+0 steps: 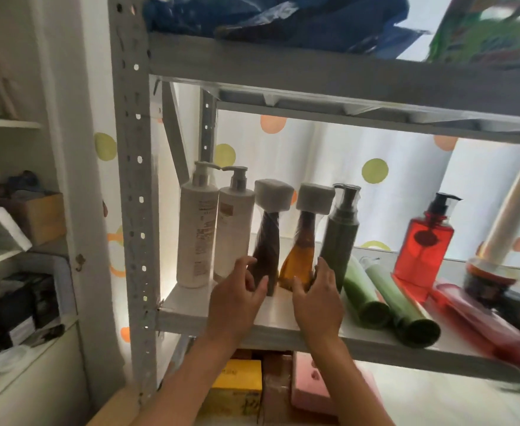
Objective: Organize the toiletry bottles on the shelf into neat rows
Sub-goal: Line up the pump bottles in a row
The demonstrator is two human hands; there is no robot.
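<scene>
On the grey metal shelf (283, 312), standing upright in a row from the left, are two tall white plastic pump bottles (197, 229), a slender dark brown bottle with a square white cap (267, 241), a flared amber translucent bottle with a matching white cap (301, 259), and a dark green cylindrical pump bottle (338, 238). Two glossy green tubes (384, 299) lie flat just right of these, and a red translucent square pump bottle (421, 244) stands behind them. The left hand (237, 299) has its curled fingers and thumb around the base of the dark brown bottle, and the right hand (317, 299) likewise grips the base of the amber bottle.
</scene>
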